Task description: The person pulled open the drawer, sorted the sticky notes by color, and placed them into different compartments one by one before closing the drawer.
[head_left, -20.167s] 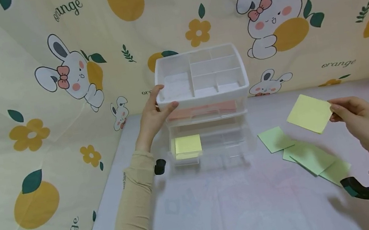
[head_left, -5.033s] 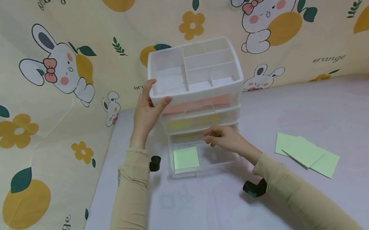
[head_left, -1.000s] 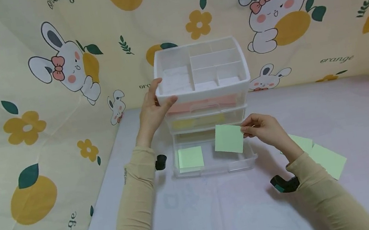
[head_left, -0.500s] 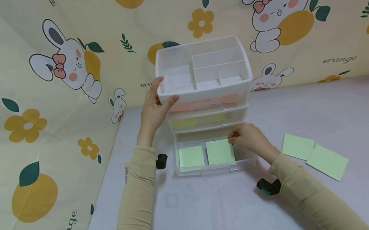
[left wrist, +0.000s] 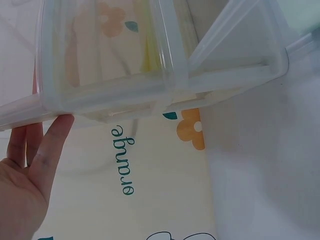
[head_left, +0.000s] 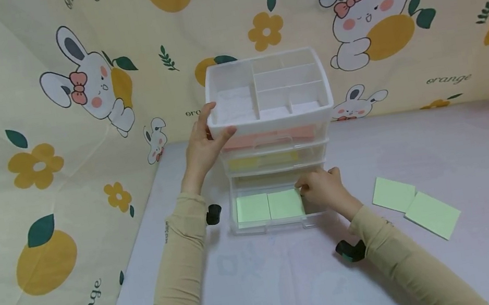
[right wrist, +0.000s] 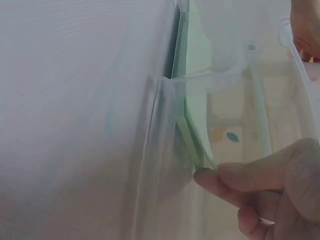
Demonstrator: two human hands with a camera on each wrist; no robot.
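Observation:
A white drawer organizer stands at the back with its clear bottom drawer pulled out. My left hand holds the organizer's upper left corner, thumb on the front and fingers along the side. In the left wrist view, the thumb of that left hand presses the plastic edge. Two light green sticky notes lie side by side in the drawer, the left note flat and the right note against it. My right hand pinches the right note's edge, with thumb and index fingertips on its corner in the right wrist view.
Two more green notes lie overlapping on the table to the right. The upper drawers are closed, with pinkish sheets in one and yellow notes below. A divided tray tops the organizer. A printed cloth hangs behind.
Over the last second the right hand has lowered a green note into the bottom drawer and slid it left against the other one. Earlier, the middle drawer with yellow notes was closed. The left hand keeps its hold.

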